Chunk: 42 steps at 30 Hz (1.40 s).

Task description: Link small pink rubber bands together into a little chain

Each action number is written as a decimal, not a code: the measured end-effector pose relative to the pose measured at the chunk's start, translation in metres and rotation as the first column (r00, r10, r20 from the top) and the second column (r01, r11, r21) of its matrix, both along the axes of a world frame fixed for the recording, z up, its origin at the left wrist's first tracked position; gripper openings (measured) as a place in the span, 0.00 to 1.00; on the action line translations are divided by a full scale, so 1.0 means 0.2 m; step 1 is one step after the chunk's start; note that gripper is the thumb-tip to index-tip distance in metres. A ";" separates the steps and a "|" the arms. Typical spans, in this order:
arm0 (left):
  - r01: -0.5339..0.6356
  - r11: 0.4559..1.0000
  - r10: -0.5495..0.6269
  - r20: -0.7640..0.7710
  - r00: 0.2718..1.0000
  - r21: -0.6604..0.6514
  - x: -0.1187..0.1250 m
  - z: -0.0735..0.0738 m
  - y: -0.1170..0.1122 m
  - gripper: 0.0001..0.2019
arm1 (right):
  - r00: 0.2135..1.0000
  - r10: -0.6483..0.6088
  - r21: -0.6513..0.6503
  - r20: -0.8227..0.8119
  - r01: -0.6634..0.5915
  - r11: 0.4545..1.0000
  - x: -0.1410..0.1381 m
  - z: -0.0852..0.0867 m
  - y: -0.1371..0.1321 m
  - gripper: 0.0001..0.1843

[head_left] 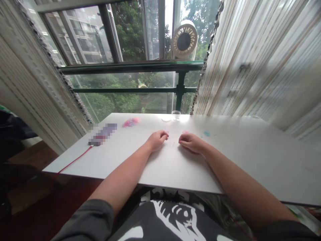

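Head view, left hand: The left hand (157, 139) rests on the white, flat surface (160, 170); its thumb and fingers are bent near each other, but I cannot tell if they grip something.
Right hand: The right hand (192, 143) lies opposite, with fingers curled inward; what is inside them, if anything, I cannot tell.
Small pieces: A thin, pale piece (173, 144) lies between the hands; tiny pink pieces (185, 132) lie just beyond the right fingers.
Coloured piles: A loose pink-and-purple pile (131, 122) is farther left, and a small light-blue pile (207, 133) is to the right.
Clear container: A round, transparent container (176, 116) stands near the far edge, beside a flat white disc (166, 119).
Possible trouble: A sleeve or forearm sweeping sideways could mix the piles; a draught, if the window is open, might scatter light pieces; a careless reach could tip the container.
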State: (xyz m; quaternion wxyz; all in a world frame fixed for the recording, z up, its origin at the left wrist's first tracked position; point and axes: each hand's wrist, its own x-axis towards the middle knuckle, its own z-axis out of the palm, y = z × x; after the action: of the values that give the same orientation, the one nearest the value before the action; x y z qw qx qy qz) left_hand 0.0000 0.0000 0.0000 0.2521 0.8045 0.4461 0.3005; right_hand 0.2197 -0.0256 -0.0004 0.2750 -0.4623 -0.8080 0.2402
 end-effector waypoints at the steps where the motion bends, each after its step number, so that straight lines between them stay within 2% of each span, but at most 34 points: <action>1: -0.024 1.000 0.024 -0.010 1.000 0.002 -0.01 0.00 0.00 0.11 | 1.000 -0.003 0.005 0.005 0.003 1.000 0.00 0.00 0.00 0.08; 3: -0.056 0.998 0.057 -0.057 0.997 0.015 -0.01 0.00 -0.01 0.11 | 1.000 -0.005 -0.003 -0.001 0.005 1.000 0.00 0.00 0.00 0.08; 9: -0.034 0.995 0.056 -0.240 0.969 0.095 0.07 0.00 -0.10 0.16 | 1.000 0.015 -0.023 -0.023 -0.015 1.000 -0.02 0.00 -0.01 0.08; 16: -0.008 0.981 0.078 -0.355 0.931 0.194 0.10 0.01 -0.10 0.08 | 1.000 -0.002 -0.049 0.012 0.003 0.999 -0.04 -0.01 -0.01 0.10; 23: 0.033 0.973 0.049 -0.347 0.936 0.227 0.11 -0.01 -0.10 0.07 | 0.999 -0.006 -0.037 0.046 0.008 0.999 -0.05 0.00 -0.01 0.10; 27: 0.063 0.969 0.014 -0.306 0.952 0.238 0.12 -0.01 -0.11 0.07 | 1.000 -0.018 -0.027 0.020 0.018 0.999 -0.06 0.00 -0.02 0.12; 30: 0.083 0.966 -0.013 -0.274 0.962 0.246 0.12 0.00 -0.12 0.07 | 0.999 -0.015 -0.009 0.028 0.016 1.000 -0.06 0.00 -0.02 0.09; 34: 0.077 0.976 -0.023 -0.255 0.967 0.203 0.12 -0.01 -0.12 0.08 | 1.000 -0.001 -0.016 0.029 0.001 1.000 -0.06 0.01 -0.02 0.06; 42: 0.073 0.990 -0.046 -0.210 0.977 0.123 0.10 -0.04 -0.11 0.08 | 1.000 0.019 -0.050 0.017 -0.018 0.999 -0.05 0.01 -0.02 0.08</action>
State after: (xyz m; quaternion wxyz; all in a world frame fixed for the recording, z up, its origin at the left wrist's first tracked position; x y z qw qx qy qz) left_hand 0.0204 -0.0229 -0.0073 0.1602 0.8592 0.4248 0.2359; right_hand 0.2101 -0.0306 0.0015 0.2541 -0.4638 -0.8083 0.2588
